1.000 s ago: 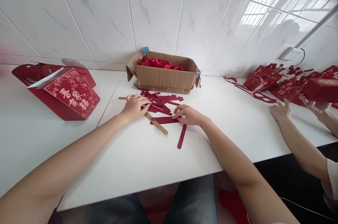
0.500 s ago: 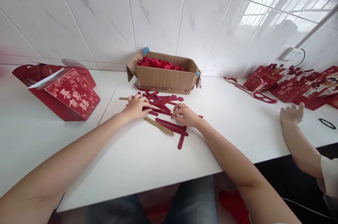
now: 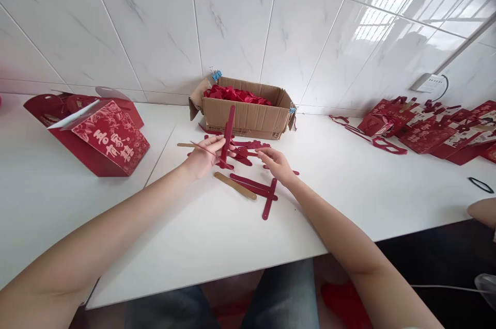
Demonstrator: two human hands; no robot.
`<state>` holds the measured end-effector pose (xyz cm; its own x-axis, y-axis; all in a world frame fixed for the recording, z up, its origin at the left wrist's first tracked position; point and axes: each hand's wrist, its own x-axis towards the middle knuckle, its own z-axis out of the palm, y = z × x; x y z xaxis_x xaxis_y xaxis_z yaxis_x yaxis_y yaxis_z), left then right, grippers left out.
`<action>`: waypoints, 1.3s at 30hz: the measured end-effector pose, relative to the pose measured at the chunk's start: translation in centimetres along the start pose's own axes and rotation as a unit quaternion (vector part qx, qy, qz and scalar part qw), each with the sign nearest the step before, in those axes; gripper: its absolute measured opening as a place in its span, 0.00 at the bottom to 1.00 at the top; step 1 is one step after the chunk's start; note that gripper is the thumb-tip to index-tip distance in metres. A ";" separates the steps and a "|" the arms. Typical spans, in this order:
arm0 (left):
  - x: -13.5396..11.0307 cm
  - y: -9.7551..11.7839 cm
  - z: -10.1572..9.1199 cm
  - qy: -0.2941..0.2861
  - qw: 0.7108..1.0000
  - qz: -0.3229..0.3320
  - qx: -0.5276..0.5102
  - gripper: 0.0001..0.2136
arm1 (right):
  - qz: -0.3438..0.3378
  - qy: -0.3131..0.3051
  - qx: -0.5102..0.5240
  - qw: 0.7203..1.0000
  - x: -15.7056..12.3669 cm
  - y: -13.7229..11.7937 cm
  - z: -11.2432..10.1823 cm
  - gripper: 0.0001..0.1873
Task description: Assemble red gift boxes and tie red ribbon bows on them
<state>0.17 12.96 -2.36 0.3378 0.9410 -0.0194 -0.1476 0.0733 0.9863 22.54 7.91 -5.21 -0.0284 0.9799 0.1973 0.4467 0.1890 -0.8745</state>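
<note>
Red strip (image 3: 229, 130) stands nearly upright, clamped in the left hand (image 3: 203, 159) over the loose pile (image 3: 243, 160); a light pinch could let it slip. Whether the right hand (image 3: 276, 165) grips anything is hard to tell; dragging could scatter the pile.

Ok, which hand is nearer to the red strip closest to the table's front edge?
Right. The right hand is just past the far end of that red strip; the left hand is farther off, to its left, holding another strip.
</note>
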 end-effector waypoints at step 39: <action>0.6 -2.1 -2.5 0.065 0.750 0.259 0.605 0.15 | -0.037 0.115 -0.261 0.958 1.3 3.9 -2.1 0.25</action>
<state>-1.61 14.20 -4.85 0.4220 0.7692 0.4799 0.7508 -0.5932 0.2906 26.12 9.81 -7.40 0.0941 0.9140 0.3947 0.8387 0.1408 -0.5261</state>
